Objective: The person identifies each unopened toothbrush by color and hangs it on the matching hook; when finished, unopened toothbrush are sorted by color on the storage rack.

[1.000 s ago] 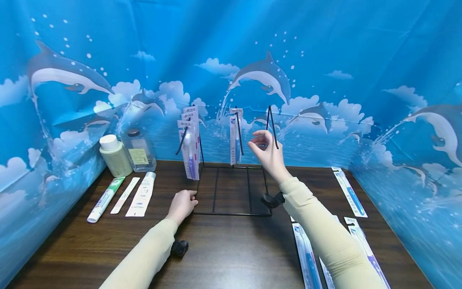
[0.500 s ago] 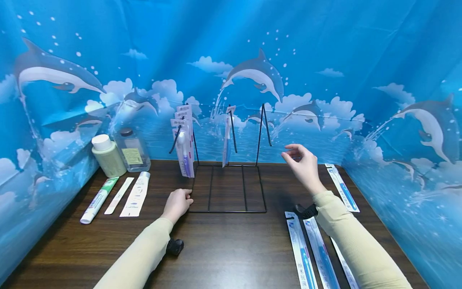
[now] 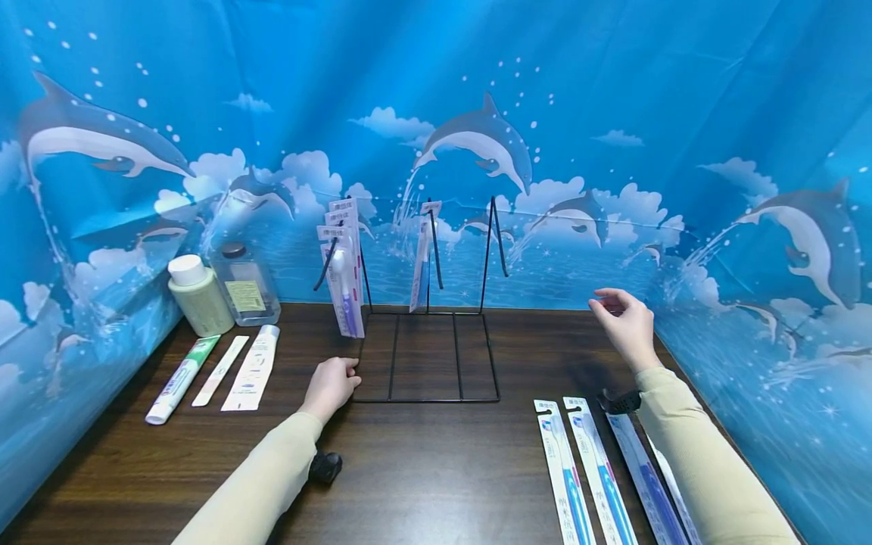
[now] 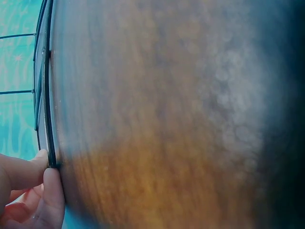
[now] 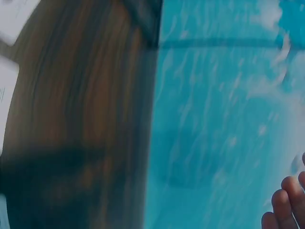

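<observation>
My left hand (image 3: 331,384) pinches the left side of a black wire rack (image 3: 425,400) low at the table; the left wrist view has thumb and finger on its wire (image 4: 47,95). Several packaged toothbrushes (image 3: 347,291) hang on the left hook, and one packaged toothbrush (image 3: 420,261) hangs, turned sideways, on the middle hook. The right hook (image 3: 499,238) is bare. Over the right part of the table my right hand (image 3: 628,327) is raised with loosely bent fingers, holding nothing. Below it lie packaged toothbrushes (image 3: 562,469), some partly covered by my sleeve.
At the left stand a green bottle with a white cap (image 3: 200,297) and a clear bottle (image 3: 245,284). In front of them lie a toothpaste tube (image 3: 182,381), a narrow white packet (image 3: 220,371) and a white tube (image 3: 252,369). A blue dolphin curtain (image 3: 436,113) surrounds the table.
My right hand has moved from the right hook out to the right and lower, uncovering toothbrush packs on the table. The middle pack has swung sideways. My left hand keeps its hold on the rack.
</observation>
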Demonstrator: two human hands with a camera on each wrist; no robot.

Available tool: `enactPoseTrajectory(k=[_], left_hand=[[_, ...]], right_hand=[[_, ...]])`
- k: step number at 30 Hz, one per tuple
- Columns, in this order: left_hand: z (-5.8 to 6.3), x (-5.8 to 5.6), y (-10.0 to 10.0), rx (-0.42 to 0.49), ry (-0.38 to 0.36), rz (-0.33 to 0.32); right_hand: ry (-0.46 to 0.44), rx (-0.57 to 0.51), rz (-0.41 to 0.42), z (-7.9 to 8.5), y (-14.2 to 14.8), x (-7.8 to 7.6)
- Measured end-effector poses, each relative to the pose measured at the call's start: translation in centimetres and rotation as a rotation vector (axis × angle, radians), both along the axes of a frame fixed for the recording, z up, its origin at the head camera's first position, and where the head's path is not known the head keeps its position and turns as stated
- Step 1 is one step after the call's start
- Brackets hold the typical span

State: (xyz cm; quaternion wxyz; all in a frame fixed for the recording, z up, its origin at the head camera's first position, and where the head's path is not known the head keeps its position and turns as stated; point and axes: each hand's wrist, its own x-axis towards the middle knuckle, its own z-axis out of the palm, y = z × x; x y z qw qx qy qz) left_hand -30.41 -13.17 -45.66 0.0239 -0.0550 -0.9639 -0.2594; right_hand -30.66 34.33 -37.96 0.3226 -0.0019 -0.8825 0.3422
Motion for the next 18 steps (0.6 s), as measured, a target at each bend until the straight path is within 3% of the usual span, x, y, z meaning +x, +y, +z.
enactPoseTrajectory(k=[8,18], left_hand=[[0.0,-0.2,0.1,0.013,0.014,-0.006],[-0.2,-0.1,0.1,-0.001,0.012,-0.012]], right_hand=[[-0.093,-0.001,-0.137,-1.6,4.4,-1.4],[-0.263,-0.056,-0.229,-4.8,8.4,-2.6]])
